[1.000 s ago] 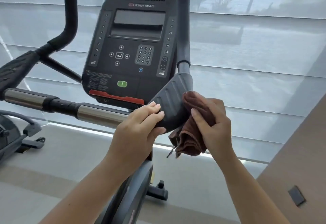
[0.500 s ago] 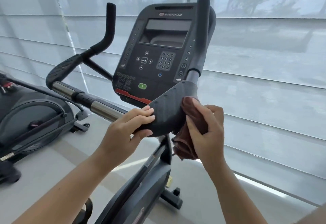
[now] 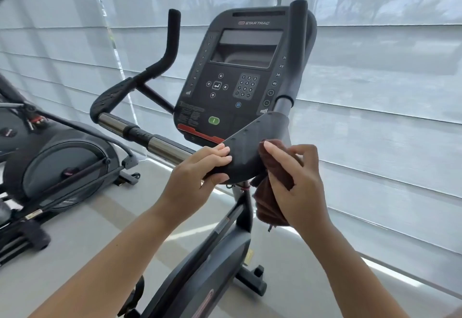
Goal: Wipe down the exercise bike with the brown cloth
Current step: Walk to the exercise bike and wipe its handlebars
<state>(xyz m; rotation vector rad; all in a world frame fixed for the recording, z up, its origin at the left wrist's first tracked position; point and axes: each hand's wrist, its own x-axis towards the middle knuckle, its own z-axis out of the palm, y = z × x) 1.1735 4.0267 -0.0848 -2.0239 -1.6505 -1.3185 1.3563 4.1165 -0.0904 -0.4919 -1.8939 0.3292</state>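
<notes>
Clasped in the right hand (image 3: 297, 187), the brown cloth (image 3: 271, 205) is pressed against the handlebar pad (image 3: 252, 147), which is gripped by the left hand (image 3: 197, 177).

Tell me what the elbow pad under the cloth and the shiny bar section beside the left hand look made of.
The elbow pad looks like matte dark rubber or moulded plastic: dull, dimpled surface, no glare. The bar section looks like polished metal, probably chromed steel, with bright mirror-like highlights. The brown cloth looks like soft terry or microfibre, folded and drooping.
</notes>
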